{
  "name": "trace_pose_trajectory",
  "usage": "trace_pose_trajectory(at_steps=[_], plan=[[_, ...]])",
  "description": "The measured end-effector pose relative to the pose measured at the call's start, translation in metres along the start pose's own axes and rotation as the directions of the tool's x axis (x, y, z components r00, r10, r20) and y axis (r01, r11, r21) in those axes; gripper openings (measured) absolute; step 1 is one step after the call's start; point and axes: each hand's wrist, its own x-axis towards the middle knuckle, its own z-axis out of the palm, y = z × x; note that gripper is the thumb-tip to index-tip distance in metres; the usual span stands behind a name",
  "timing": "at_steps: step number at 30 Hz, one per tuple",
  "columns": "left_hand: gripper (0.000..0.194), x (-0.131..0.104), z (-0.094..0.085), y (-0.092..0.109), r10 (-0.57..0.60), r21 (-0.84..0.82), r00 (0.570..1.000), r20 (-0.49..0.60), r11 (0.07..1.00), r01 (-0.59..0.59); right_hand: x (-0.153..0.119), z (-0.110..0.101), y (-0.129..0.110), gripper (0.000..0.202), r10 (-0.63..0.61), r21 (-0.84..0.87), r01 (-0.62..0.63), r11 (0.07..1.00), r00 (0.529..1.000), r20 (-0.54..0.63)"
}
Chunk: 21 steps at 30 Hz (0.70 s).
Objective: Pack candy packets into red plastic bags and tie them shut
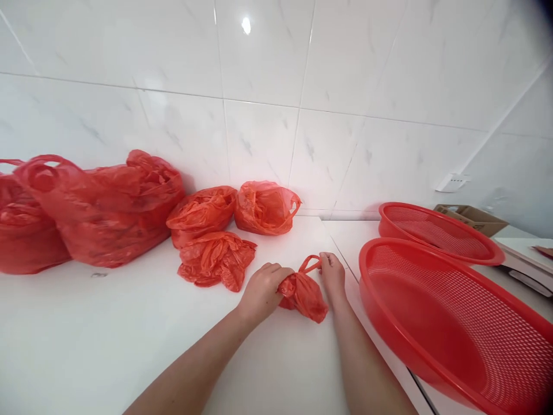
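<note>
A small red plastic bag, crumpled and bunched up, is between my hands just over the white table. My left hand is closed round its left side. With pinched fingertips, my right hand grips the bag's looped handle and draws it up to the right. What the bag contains, if anything, cannot be seen. Beyond my left hand lies another crumpled red plastic bag, and two more red bags, an open one and a fuller one, stand behind it by the wall.
Large filled red bags crowd the left side against the tiled wall. To my right sit a big red mesh basket and a second red basket behind it. A cardboard box stands in the far right corner.
</note>
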Motion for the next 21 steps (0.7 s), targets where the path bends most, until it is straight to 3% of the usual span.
trace_pose_trajectory(at_steps=[3,6,8,10,12,15,18,20,21], plan=[[0.049,-0.027,-0.038,-0.005,-0.022,0.027,1.000,-0.008,0.999,0.023,-0.001,-0.001,-0.001,0.042,0.020,-0.005,-0.020,1.000,1.000,0.016],[0.049,-0.067,-0.081,-0.029,-0.093,0.106,0.994,-0.065,0.989,0.100,-0.001,-0.001,-0.001,0.043,0.034,-0.017,-0.033,0.999,0.999,0.024],[0.047,-0.098,-0.112,-0.051,-0.185,0.202,0.967,-0.174,0.955,0.219,-0.001,-0.001,-0.001,0.044,0.039,-0.026,-0.038,0.999,0.999,0.027],[0.039,-0.126,-0.142,-0.069,-0.313,0.282,0.904,-0.292,0.875,0.394,0.000,-0.001,-0.001,0.043,0.042,-0.035,-0.040,0.999,0.999,0.029],[0.034,-0.150,-0.172,-0.082,-0.406,0.330,0.796,-0.448,0.753,0.570,0.000,-0.001,-0.001,0.042,0.038,-0.039,-0.037,0.999,0.998,0.039],[0.029,-0.177,-0.211,-0.092,-0.459,0.322,0.586,-0.668,0.531,0.784,0.001,-0.002,0.001,0.040,0.037,-0.075,-0.034,0.997,0.998,0.051],[0.025,-0.197,-0.239,-0.105,-0.461,0.165,0.353,-0.814,0.399,0.902,0.001,-0.003,0.001,0.038,0.044,-0.144,-0.035,0.989,0.997,0.058],[0.029,-0.210,-0.250,-0.118,-0.465,0.026,0.195,-0.864,0.346,0.938,0.001,-0.003,0.001,0.037,0.049,-0.173,-0.036,0.984,0.996,0.069],[0.031,-0.215,-0.254,-0.124,-0.468,-0.023,0.136,-0.873,0.318,0.948,0.001,-0.004,0.002,0.037,0.050,-0.184,-0.036,0.982,0.996,0.075]])
